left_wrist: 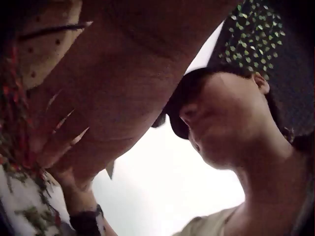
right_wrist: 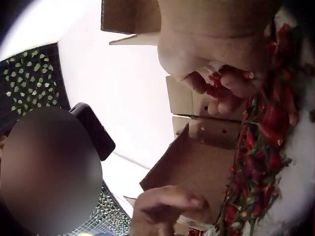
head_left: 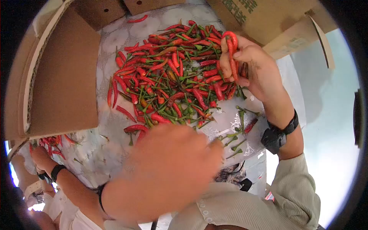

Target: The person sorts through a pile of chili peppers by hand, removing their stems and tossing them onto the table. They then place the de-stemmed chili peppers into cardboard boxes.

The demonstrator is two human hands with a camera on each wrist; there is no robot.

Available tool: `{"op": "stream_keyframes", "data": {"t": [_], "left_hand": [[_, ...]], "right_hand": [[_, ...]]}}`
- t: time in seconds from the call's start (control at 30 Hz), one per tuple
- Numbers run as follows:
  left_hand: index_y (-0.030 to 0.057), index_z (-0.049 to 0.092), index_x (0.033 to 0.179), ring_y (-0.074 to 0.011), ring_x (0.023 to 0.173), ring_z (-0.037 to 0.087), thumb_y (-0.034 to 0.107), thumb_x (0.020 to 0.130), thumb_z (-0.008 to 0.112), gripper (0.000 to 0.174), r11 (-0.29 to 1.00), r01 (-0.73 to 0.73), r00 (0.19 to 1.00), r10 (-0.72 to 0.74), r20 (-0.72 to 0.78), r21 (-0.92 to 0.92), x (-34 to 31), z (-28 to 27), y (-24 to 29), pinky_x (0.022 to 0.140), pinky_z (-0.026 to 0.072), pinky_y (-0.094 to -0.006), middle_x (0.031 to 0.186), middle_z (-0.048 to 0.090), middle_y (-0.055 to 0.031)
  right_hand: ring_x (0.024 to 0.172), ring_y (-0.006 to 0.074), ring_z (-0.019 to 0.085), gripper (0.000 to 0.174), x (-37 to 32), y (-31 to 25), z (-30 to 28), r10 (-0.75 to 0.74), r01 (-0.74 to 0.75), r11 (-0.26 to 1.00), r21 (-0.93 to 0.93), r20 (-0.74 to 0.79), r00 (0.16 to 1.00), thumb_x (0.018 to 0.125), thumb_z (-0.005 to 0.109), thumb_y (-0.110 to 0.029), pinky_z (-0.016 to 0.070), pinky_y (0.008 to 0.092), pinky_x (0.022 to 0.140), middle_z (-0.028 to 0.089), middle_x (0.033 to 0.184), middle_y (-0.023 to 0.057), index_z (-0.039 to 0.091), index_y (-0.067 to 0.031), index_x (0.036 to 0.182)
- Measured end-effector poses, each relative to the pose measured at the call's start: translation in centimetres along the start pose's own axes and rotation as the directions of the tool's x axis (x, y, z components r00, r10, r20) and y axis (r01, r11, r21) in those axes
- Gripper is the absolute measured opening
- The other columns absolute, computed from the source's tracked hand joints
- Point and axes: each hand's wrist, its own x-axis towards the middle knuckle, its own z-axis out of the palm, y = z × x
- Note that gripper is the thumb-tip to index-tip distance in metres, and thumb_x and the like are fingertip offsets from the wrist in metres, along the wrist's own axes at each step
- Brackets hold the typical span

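My right hand (head_left: pixel 264 67) is raised at the right edge of a heap of red chillies (head_left: pixel 165 73) with green stems. Its fingers and thumb hold a few red chillies (head_left: pixel 232 53), one bent over at the top; the right wrist view shows red chillies (right_wrist: pixel 215 87) tucked among the curled fingers. Blurred in the head view, my left hand (head_left: pixel 168 168) is over the near side of the heap, its back covering much of its fingers. In the right wrist view, that left hand (right_wrist: pixel 162 206) has loosely bent fingers with no chilli visible in them.
Several loose green stems (head_left: pixel 234 143) lie on the patterned tablecloth (head_left: pixel 249 134) near the right edge. An open cardboard box (head_left: pixel 65 76) stands left, and another carton (head_left: pixel 276 19) behind right. Another person's hand (head_left: pixel 43 159) is by more chillies (head_left: pixel 53 142) at lower left.
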Motion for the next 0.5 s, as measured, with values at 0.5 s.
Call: {"op": "stream_keyframes", "data": {"t": [0.5], "left_hand": [[0.0055,0.066,0.089,-0.0287,0.083,0.055,0.011,0.073,0.071,0.019,0.949,0.308,0.770,-0.287,-0.570,-0.063,1.3,3.4,-6.0,0.074,0.0433,-0.0395,0.084,0.055,-0.0096]], "right_hand": [[0.074,0.0381,0.061,0.030,-1.8,-0.7,0.1,-0.044,0.234,0.222,-0.946,0.230,0.972,0.074,0.072,-0.028,0.0472,0.0464,0.065,0.062,0.073,0.0188,0.061,-0.0018,0.082]]}}
